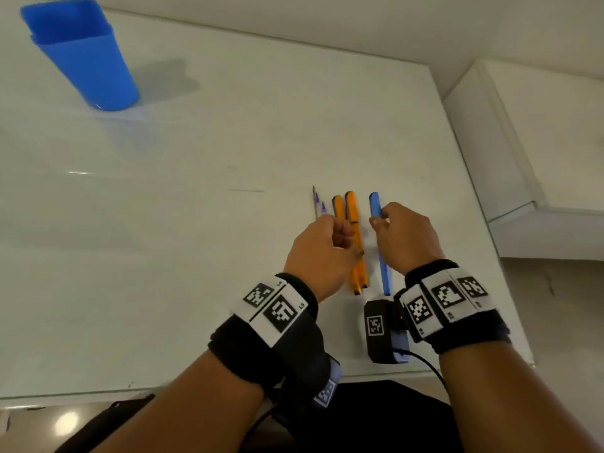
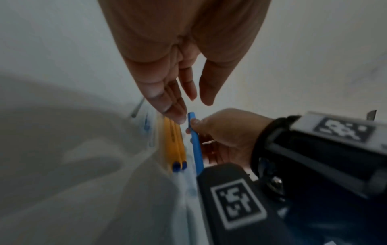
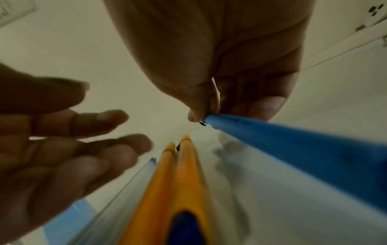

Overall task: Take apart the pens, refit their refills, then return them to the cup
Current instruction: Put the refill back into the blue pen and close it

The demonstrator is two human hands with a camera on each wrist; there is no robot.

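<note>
A blue pen (image 1: 381, 256) lies lengthwise beside two orange pens (image 1: 354, 220) on the white table (image 1: 196, 256). My right hand (image 1: 379, 219) pinches the blue pen near its far end with thumb and finger; the pinch shows at its tip in the right wrist view (image 3: 206, 118). My left hand (image 1: 344, 237) hovers over the orange pens (image 2: 175, 145) with relaxed fingers (image 2: 178, 114) and holds nothing. Two thin clear refills (image 1: 316, 204) lie just left of the orange pens. The blue cup (image 1: 81, 57) stands far off at the back left.
The table's right edge (image 1: 483, 223) runs close to my right hand, with a white ledge (image 1: 539, 158) beyond it. The front edge (image 1: 196, 385) lies under my forearms. A dark object (image 1: 376, 420) sits below that edge.
</note>
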